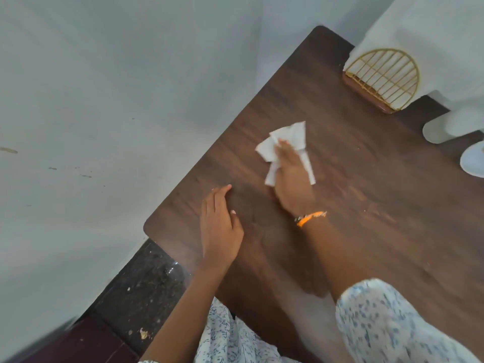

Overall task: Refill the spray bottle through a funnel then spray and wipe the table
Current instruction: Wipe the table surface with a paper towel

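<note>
My right hand presses a crumpled white paper tissue flat against the dark wooden table, near the table's middle. An orange thread band circles that wrist. My left hand rests palm down on the table near its left edge, fingers together and holding nothing. At the right edge a pale, blurred bottle-like object lies partly cut off. No funnel is in view.
A gold wire napkin holder on a brown base stands at the table's far right, with white cloth or curtain behind it. A white round object sits at the right edge. The wall runs along the table's left side; dark speckled floor lies below.
</note>
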`<state>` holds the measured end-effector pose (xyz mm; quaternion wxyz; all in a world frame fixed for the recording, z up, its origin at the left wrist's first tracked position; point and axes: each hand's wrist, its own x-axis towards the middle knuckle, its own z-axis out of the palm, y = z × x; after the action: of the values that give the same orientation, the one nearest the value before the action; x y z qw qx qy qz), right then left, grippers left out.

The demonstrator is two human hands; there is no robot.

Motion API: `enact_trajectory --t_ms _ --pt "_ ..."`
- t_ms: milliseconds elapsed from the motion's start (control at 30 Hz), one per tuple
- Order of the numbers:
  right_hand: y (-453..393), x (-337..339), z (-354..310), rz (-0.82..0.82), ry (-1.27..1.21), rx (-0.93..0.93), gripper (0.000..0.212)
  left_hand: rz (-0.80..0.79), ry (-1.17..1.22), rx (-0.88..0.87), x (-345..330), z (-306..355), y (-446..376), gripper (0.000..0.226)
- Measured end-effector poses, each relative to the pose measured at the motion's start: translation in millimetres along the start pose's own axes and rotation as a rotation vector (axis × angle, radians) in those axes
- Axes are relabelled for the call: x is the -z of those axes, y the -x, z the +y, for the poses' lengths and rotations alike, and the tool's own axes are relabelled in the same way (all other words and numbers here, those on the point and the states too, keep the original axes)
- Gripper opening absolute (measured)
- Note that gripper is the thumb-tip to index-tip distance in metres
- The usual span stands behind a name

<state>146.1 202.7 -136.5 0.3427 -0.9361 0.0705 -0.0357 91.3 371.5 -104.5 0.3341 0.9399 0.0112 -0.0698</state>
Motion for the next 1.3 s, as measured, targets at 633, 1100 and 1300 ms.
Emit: enact_trajectory --t_ms 633,1100,1300 --pt "-0.4 11.0 21.5 -0.092 0.297 0.134 0.052 -0.397 -0.438 -0.095 -7.1 20.3 -37.9 0.091" --pt "-62.2 31.5 0.8 0.270 -0.023 -0.262 0.029 -0.389 -0.461 -0.079 -6.6 25.1 -38.7 0.092" --pt "-13.3 -9.2 -2.7 -0.268 0.421 0.305 0.063 -0.365 -0.391 -0.094 -7.8 23.8 -38.8 0.092"
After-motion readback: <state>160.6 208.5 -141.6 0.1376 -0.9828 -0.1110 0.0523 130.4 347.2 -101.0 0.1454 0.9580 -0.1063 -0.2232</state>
